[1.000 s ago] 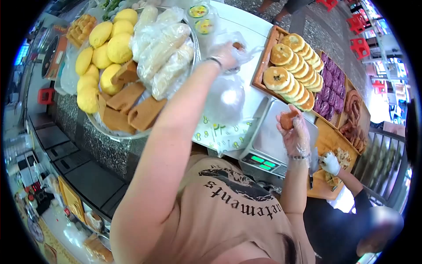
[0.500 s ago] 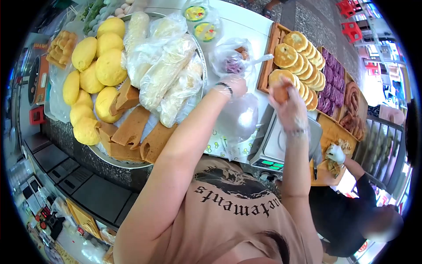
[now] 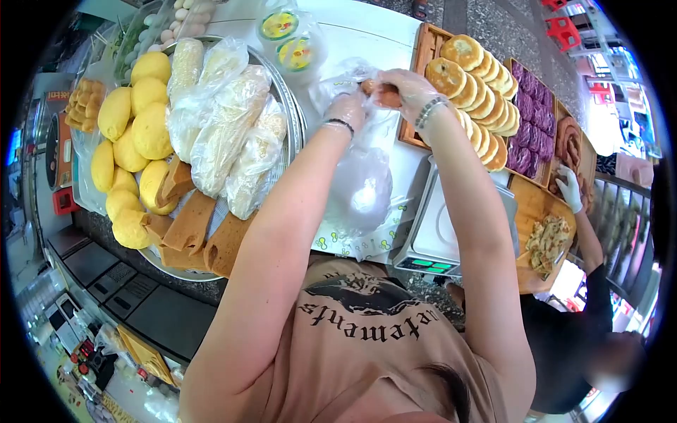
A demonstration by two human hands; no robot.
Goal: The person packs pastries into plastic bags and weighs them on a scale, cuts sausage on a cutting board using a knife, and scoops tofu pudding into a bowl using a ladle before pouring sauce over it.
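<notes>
Both my hands wear clear plastic gloves. My left hand (image 3: 347,111) is closed on the side of a clear plastic bag (image 3: 326,90) on the white table. My right hand (image 3: 410,92) reaches in from the right, its fingers curled around a smooth brown, egg-like piece of food (image 3: 387,96) at the bag's mouth. Another small brown piece (image 3: 367,87) shows just left of it. My fingers and the crumpled plastic hide most of what the bag contains. Close below my left hand lies a puffed, whitish plastic bag (image 3: 361,190).
At left, a round metal tray (image 3: 293,116) bears yellow buns (image 3: 151,130), brown cake slices (image 3: 190,222) and bagged corn (image 3: 236,134). Right are a scale (image 3: 430,240), a wooden tray (image 3: 416,84) of round flatbreads (image 3: 469,84) and purple rolls (image 3: 532,123). A co-worker's gloved hand (image 3: 568,189) is farther right.
My right hand has moved left from beside the flatbreads to the bag, carrying the brown piece. My left hand has shifted slightly left. The co-worker's gloved hand has moved up toward the brown food.
</notes>
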